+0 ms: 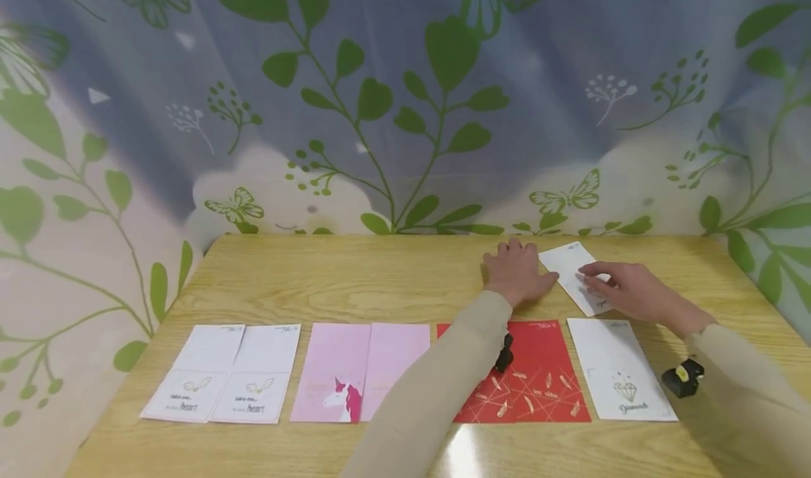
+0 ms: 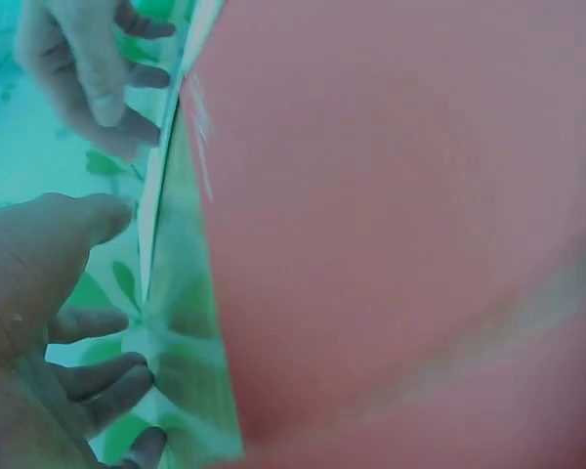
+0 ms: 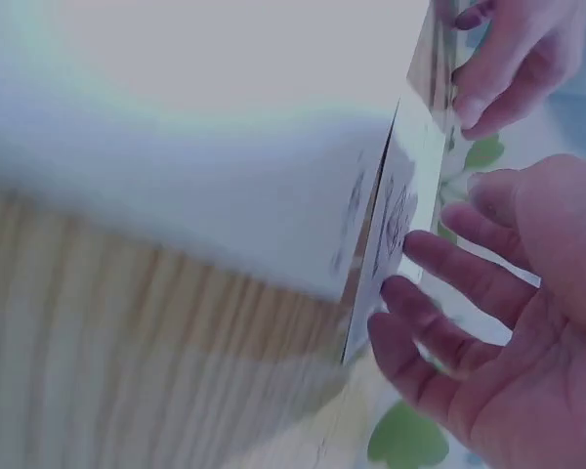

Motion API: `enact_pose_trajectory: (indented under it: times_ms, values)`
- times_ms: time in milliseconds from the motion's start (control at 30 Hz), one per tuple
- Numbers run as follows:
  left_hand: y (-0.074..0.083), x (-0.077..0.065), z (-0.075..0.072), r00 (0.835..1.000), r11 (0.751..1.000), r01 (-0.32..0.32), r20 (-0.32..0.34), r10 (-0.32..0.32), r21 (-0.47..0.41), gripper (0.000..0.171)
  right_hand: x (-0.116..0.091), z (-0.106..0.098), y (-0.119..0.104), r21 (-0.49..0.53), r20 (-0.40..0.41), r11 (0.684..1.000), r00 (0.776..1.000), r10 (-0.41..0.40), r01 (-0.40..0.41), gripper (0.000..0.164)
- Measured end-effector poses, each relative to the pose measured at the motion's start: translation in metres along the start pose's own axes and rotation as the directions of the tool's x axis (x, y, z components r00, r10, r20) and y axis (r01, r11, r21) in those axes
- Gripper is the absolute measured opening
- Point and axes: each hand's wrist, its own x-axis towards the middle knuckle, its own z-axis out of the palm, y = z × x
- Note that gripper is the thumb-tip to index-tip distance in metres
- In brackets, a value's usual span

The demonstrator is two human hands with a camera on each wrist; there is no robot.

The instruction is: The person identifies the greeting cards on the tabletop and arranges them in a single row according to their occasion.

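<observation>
In the head view a white printed card (image 1: 566,261) lies slanted on the table behind the front row. My left hand (image 1: 516,272) rests on the wood at its left, fingers spread and thumb by the card's edge. The right hand (image 1: 633,291) reaches over the card's right side and covers part of its print. Its fingers, loosely extended, touch the card's face in the right wrist view. Directly in front of this card lies another white card (image 1: 611,358) with a gold diamond and the word "Diamonds". A red printed sheet (image 1: 538,351) is partly hidden under my left forearm.
Farther left in the same row are two pink cards (image 1: 336,358), one with a unicorn, and two white cards (image 1: 253,365) with gold wings. A leaf-patterned curtain (image 1: 405,112) hangs along the table's (image 1: 355,281) back edge.
</observation>
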Motion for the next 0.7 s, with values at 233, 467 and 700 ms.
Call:
enact_pose_trajectory:
  times_ms: [233,467,700]
  values:
    - [-0.014,0.009,-0.001,0.998,0.998,0.054,0.027,-0.055,0.036,0.072,0.010,0.010,-0.017,0.044,0.005,0.999,1.000,-0.015,0.015,0.033]
    - [-0.016,0.004,-0.007,0.995,0.994,0.104,0.007,-0.104,-0.027,0.081,0.012,0.013,-0.026,0.060,-0.008,0.997,0.999,-0.042,0.042,0.033]
    - [-0.019,0.001,-0.007,0.995,0.966,0.058,-0.059,-0.075,-0.253,0.065,0.011,0.010,-0.028,0.119,-0.032,0.992,0.999,0.041,-0.037,0.043]
